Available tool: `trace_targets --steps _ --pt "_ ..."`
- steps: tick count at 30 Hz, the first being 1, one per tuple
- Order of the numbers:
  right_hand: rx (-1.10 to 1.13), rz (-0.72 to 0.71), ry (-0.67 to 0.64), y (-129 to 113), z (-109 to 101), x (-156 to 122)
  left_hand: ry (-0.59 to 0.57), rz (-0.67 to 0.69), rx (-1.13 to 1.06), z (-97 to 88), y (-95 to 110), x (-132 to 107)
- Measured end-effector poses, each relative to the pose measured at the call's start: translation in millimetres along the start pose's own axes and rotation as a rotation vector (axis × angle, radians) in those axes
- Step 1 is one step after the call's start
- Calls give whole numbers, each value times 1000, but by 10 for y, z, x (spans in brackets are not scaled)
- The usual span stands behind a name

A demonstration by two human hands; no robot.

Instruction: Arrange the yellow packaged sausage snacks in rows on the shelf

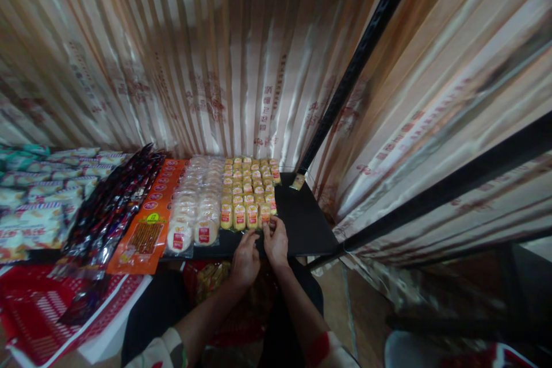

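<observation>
yellow packets [248, 192] already line most of the shelf [304, 221], its right strip bare; the right hand [276, 242] pinches a front packet [264, 214], the left hand [245, 260] curled, grip unclear.

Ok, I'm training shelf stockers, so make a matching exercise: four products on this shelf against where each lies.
1 small yellow wrapped snack packs
2 round white wrapped cakes
3 flat orange plastic packets
4 dark glossy plastic packets
A leftmost of these
B at the right hand
C between white and dark
D between yellow and orange
Pairs: 1B, 2D, 3C, 4A
</observation>
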State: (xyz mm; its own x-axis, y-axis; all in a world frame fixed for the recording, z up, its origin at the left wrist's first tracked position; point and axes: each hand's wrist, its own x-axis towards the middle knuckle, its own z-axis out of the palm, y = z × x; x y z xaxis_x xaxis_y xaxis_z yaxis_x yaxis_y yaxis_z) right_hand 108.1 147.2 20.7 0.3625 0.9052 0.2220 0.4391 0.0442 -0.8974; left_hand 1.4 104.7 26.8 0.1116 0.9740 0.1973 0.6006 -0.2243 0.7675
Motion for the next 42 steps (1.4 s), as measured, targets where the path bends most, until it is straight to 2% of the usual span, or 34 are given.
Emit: trace_targets --steps 12,24,33,38,42 --pt "-127 -45 -27 -62 21 31 55 -43 -61 88 -83 45" --pt "-259 -54 -32 -122 19 39 30 -60 -8 58 -71 31" --pt "-254 -50 -21 -148 7 36 20 27 56 66 -75 3" --pt "-131 -22 9 -86 3 27 -31 221 102 4 -38 7" --pt "-44 -10 32 -32 -18 18 -32 252 146 -20 21 13"
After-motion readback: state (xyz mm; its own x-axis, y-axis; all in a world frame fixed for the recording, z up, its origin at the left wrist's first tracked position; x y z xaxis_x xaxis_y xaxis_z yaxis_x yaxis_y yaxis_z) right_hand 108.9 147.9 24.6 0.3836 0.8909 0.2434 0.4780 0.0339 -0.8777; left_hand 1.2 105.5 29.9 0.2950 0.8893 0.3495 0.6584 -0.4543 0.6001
